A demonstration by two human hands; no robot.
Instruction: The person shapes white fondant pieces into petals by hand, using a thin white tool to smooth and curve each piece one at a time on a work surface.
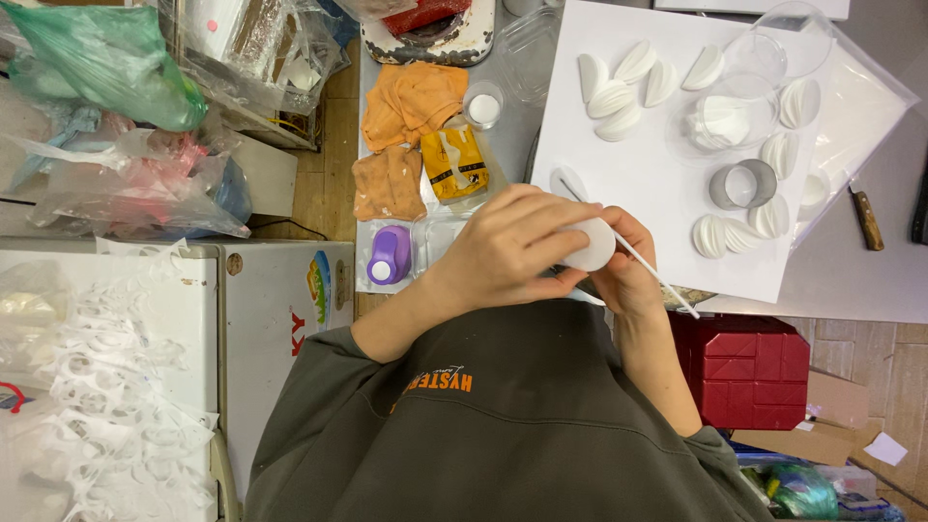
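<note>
- Hands are met at frame centre, over the near edge of the white sheet [657,184].
- Left hand [507,249]: fingers are curled and closed around a small white round piece [592,246]; thumb side is pressed against it.
- Right hand [626,275]: partly hidden behind the left; the same white piece is touched from the right, and a thin white stick [657,276] is pinched in the fingers — stick runs diagonally from upper left to lower right, tip past the sheet's lower edge.
- White piece is held off the table, between both hands, just below centre of frame.
- Folded white petal shapes [619,92] are laid out on the sheet, upper centre; more are grouped at right around a metal ring cutter [742,184].
- Clear plastic cups [735,116] are stood on the sheet at upper right; white pieces are seen through one.
- Purple punch tool [390,255] is placed left of the hands, near the table's edge.
- Orange cloths [411,101] and a yellow packet [454,162] are set above the punch — small round tub of white powder [483,104] just beside them.
- Red box [742,369] is seen lower right, below the table edge.
- Knife with brown handle [867,218] is lying at far right, apart from the sheet.
- Green plastic bag [106,63] is piled at upper left; white cut-out scraps [106,406] are heaped at lower left.
</note>
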